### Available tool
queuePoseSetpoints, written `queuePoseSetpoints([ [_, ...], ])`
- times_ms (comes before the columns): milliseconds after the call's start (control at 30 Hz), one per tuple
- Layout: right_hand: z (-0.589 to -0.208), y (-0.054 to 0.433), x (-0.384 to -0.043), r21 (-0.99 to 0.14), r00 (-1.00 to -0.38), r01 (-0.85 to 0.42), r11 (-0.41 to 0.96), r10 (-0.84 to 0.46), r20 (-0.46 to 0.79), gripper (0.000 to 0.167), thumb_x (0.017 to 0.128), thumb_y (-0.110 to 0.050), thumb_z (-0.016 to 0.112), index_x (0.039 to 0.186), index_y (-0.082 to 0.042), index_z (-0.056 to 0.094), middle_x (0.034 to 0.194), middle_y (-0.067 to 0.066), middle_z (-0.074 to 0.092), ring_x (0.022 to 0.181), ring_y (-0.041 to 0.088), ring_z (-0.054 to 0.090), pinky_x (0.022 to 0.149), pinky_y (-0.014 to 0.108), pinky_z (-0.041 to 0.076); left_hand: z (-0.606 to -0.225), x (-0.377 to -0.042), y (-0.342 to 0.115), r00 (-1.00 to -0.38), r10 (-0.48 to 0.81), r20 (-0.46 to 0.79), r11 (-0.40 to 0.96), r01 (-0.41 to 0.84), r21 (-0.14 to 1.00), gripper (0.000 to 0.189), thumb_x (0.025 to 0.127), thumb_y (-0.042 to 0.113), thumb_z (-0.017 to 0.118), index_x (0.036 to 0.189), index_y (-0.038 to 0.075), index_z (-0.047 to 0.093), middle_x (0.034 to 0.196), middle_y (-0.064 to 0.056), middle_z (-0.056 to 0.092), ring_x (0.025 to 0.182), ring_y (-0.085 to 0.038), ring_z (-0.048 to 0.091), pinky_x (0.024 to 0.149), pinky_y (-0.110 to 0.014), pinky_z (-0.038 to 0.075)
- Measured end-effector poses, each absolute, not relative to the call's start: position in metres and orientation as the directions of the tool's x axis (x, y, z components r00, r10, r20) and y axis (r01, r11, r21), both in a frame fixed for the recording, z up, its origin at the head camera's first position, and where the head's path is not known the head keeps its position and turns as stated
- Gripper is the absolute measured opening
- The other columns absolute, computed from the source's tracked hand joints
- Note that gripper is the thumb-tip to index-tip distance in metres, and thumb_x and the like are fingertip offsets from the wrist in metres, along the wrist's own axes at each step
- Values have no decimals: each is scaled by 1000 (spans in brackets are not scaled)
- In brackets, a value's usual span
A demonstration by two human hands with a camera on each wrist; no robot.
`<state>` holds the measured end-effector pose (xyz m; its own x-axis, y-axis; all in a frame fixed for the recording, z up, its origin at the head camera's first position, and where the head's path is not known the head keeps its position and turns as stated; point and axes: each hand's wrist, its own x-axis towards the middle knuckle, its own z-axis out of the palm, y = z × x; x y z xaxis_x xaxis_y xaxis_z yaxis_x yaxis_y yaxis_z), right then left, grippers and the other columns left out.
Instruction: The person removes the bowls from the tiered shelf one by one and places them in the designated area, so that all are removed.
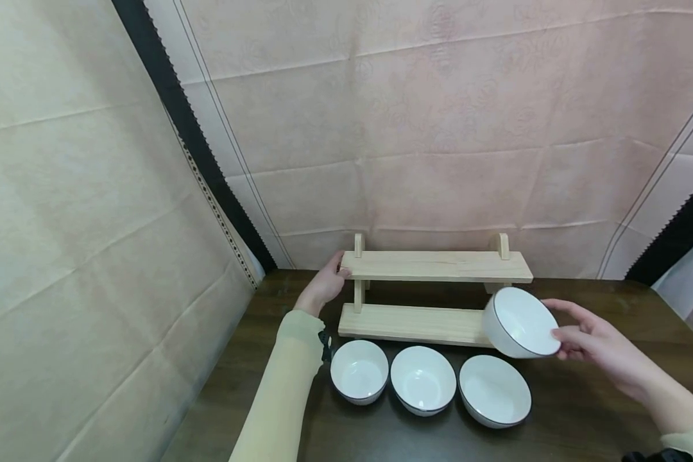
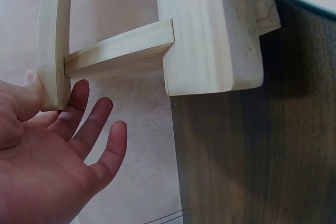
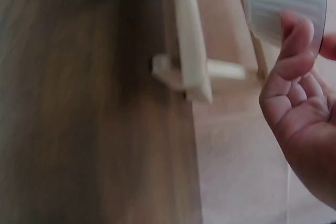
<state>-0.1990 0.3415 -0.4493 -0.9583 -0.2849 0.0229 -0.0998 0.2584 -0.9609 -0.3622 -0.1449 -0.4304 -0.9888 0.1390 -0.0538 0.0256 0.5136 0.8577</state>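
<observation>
A two-tier wooden shelf (image 1: 436,265) stands at the back of the table. My left hand (image 1: 323,283) grips the left end of its upper board; in the left wrist view the thumb and a finger pinch the board (image 2: 53,40) while the other fingers (image 2: 116,140) spread loosely beneath. On the right, my right hand (image 1: 600,346) holds a white bowl (image 1: 524,323) by its rim, tilted, in front of the right end of the lower board (image 1: 412,323). The right wrist view shows the bowl's ribbed outer wall (image 3: 283,3) between thumb and fingers.
Three more white bowls with dark rims stand upright in a row before the shelf: a left bowl (image 1: 359,371), a middle bowl (image 1: 423,378) and a right bowl (image 1: 495,390). Patterned cloth (image 1: 450,128) hangs behind the dark wooden table (image 1: 577,417).
</observation>
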Motion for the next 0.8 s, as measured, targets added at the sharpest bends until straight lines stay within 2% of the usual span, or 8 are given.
queuePoseSetpoints([
  [133,-459,361,-187,-952,-938,-120,281,-346,16,50,104,-6,49,149,-21,35,85,8,69,73,18,65,68,38,57,-430,-361,-146,-989,140,-52,509,27,860,60,109,28,44,162,23,18,163,-10,28,149,-32,26,117,-57,23],
  [267,-468,381,-176,-943,-930,-77,324,-364,-49,48,106,-8,47,148,-28,38,90,11,71,74,22,66,68,37,55,-429,-361,-146,-988,148,-47,508,35,860,60,109,28,44,162,22,18,163,-11,29,148,-33,27,117,-57,23],
  [367,-475,397,-172,-950,-901,-69,305,-429,-73,51,106,-5,43,149,-30,36,89,12,70,75,24,66,66,38,54,-428,-361,-145,-988,146,-52,518,31,855,60,108,28,45,162,23,18,163,-11,29,148,-33,27,117,-57,23],
  [500,-486,419,-172,-972,-807,-138,192,-591,-3,57,104,7,35,155,-16,28,86,13,67,73,24,63,60,41,51,-428,-363,-144,-988,141,-56,526,27,850,60,108,27,46,162,23,18,163,-11,29,148,-33,28,117,-57,24],
  [633,-498,433,-174,-978,-734,-174,119,-677,48,57,101,14,31,154,-8,28,80,16,62,68,26,59,53,45,47,-428,-364,-145,-988,143,-62,522,22,853,61,108,27,46,162,23,18,162,-12,30,148,-33,29,117,-56,25],
  [800,-504,438,-177,-974,-723,-162,155,-691,10,54,102,13,31,153,-6,30,75,18,52,67,29,55,51,47,39,-429,-364,-145,-987,143,-68,519,16,854,61,108,28,46,162,23,17,162,-13,30,147,-34,29,117,-57,25],
])
